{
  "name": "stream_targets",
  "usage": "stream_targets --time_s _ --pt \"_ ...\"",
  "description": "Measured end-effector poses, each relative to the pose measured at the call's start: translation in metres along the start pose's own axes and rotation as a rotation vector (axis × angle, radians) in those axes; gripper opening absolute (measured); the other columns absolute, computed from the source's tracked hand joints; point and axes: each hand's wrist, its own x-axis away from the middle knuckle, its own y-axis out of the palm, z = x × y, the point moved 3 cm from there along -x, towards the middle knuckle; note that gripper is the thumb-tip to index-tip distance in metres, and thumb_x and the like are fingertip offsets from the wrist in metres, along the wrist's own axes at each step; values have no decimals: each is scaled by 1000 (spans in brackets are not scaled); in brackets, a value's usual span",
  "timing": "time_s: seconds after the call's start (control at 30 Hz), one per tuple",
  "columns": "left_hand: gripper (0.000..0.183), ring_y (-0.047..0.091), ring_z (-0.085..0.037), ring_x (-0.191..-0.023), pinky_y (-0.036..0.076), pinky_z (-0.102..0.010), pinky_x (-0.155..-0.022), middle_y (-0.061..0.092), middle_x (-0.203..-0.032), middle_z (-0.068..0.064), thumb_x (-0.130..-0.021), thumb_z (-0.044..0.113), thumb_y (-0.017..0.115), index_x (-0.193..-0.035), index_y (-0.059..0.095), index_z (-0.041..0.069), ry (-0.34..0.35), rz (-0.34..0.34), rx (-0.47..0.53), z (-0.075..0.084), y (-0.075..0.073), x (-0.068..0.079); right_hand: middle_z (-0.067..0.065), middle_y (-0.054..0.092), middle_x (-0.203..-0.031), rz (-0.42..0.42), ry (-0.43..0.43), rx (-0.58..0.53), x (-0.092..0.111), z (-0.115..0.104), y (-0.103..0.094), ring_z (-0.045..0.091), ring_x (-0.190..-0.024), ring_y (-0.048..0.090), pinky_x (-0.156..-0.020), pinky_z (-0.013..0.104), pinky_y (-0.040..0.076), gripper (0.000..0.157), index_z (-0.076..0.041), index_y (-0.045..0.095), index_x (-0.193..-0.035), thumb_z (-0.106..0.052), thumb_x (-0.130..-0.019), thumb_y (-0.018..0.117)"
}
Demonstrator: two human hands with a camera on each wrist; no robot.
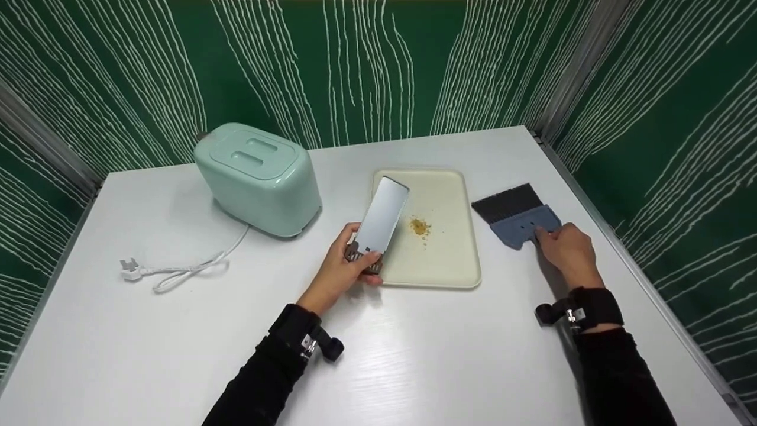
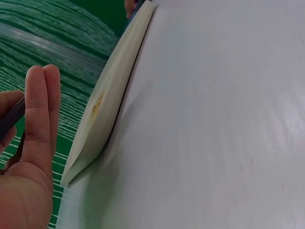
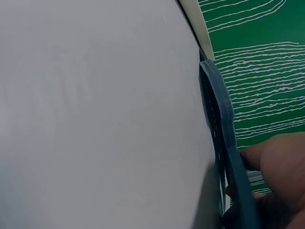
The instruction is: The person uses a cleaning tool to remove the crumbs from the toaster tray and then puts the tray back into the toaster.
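My left hand (image 1: 343, 266) grips the dark slotted end of a shiny metal crumb tray (image 1: 383, 216), thumb on top. The metal piece slants up over the left edge of a cream rectangular serving tray (image 1: 437, 266). In the left wrist view, two straight fingers (image 2: 37, 114) of that hand show beside its dark edge. A small heap of brown crumbs (image 1: 420, 227) lies on the cream tray. To the right, my right hand (image 1: 568, 248) pinches the blue handle of a small brush (image 1: 526, 225) with dark bristles. The right wrist view shows the brush edge-on close over the table.
A mint-green toaster (image 1: 260, 183) stands at the back left of the white table (image 1: 414, 355). Its white cord, bundled, ends in a plug (image 1: 131, 270) at the left. Green walls with white streaks (image 1: 378, 71) border the table's back and sides.
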Motion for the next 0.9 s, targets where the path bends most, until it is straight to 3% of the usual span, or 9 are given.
stream_targets --time_s 0.23,0.43,0.67,0.9 --pt "54 71 -38 -107 70 -40 -74 62 -117 -12 -101 7 74 -146 48 20 -1 -8 4 1 2 0 29 61 -104 -5 -30 -6 1 0 -3 38 -92 61 -62 30 46 51 6 55 -107 -44 -110 48" --pt "54 73 -37 -103 70 -39 -74 61 -117 -13 -102 8 73 -147 47 19 6 5 4 3 3 -1 25 59 -105 -15 -34 -32 6 -12 -7 37 -96 60 -67 32 47 52 3 52 -110 -49 -110 47" --pt "53 78 -23 -73 69 -37 -74 62 -112 -13 -104 10 71 -147 42 18 32 4 22 5 6 0 23 58 -122 -133 -127 -102 18 -56 -14 37 -109 56 -82 37 48 72 4 55 -128 -64 -108 43" --pt "59 78 -20 -76 69 -35 -80 62 -113 -11 -103 5 70 -149 37 18 54 -12 103 7 10 0 8 66 -99 -269 -252 -225 40 -116 5 19 -88 60 -75 28 53 60 1 65 -119 -57 -109 54"
